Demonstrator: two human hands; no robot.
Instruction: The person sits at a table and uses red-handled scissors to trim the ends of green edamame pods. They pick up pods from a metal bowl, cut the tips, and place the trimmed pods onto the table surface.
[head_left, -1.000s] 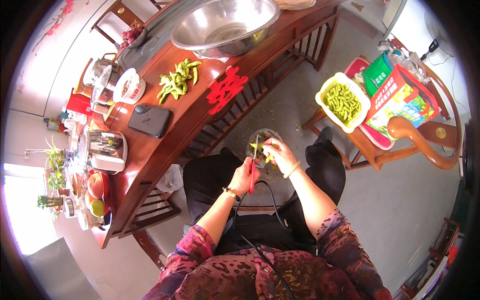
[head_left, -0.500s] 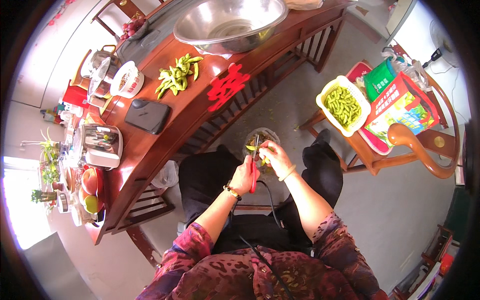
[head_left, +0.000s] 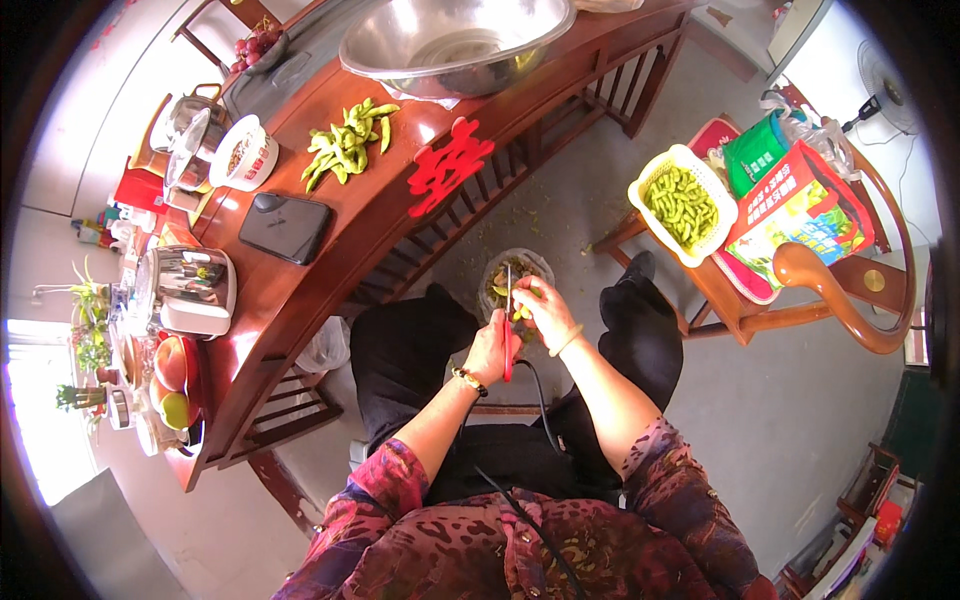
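Squarely in left hand [head_left: 488,351], scissors [head_left: 508,335].

Wearer: printed blouse [head_left: 600,545], black trousers [head_left: 405,350], slim black cable [head_left: 535,530].

Clock face over the view, 12 at top. Blouse at 6: blotched pink, maroon and purple with dark animal-type spots; sleeves [head_left: 690,490] stop near the elbow, left at 7, right between 4 and 5, spots clear along the right edge. Trousers plain, legs toward 8 and between 3 and 4; dark footwear [head_left: 642,266] at 3. Left hand [head_left: 489,350]: bracelet [head_left: 468,379] of dark and amber-toned beads at wrist. Right hand [head_left: 545,315]: thin pale-yellow wristband [head_left: 567,340]. Cable loops at the lap, crosses blouse front toward 6.
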